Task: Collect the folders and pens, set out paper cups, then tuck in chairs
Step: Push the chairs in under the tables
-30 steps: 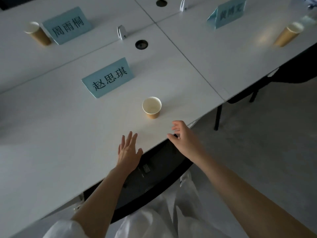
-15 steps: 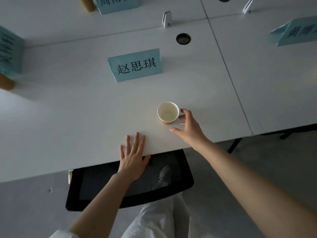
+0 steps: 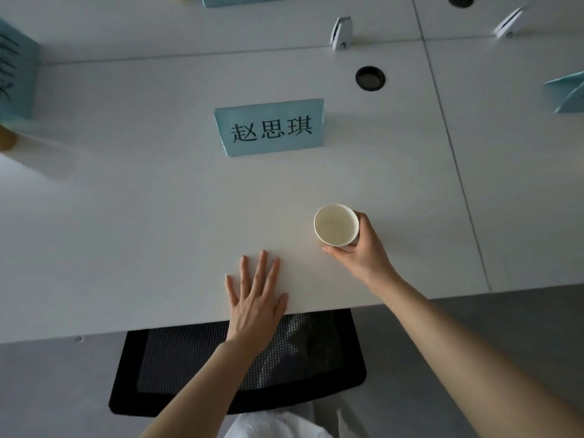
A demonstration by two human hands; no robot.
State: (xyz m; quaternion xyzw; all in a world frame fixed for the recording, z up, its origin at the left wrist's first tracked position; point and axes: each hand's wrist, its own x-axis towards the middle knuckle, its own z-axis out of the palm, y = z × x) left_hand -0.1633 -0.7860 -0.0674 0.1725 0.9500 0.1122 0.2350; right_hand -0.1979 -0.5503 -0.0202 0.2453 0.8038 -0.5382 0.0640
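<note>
One view only, worn on my head. It looks forward and steeply down onto the white counter (image 3: 158, 216) from above its near edge. Landmark: the blue name card (image 3: 270, 129), standing a little above the frame's centre, its printed face toward me. Nearer than the card lie my hands and both forearms, which enter from the bottom edge. Beyond the card, the counter's seam and a round cable hole (image 3: 369, 78). Below the counter's edge, a black mesh chair (image 3: 189, 368) and grey floor. Wide-angle lens; close range.

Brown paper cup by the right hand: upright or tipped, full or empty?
Upright and empty. The brown paper cup stands on the white table, mouth up, bare pale inside showing; the right hand grips its side.
</note>
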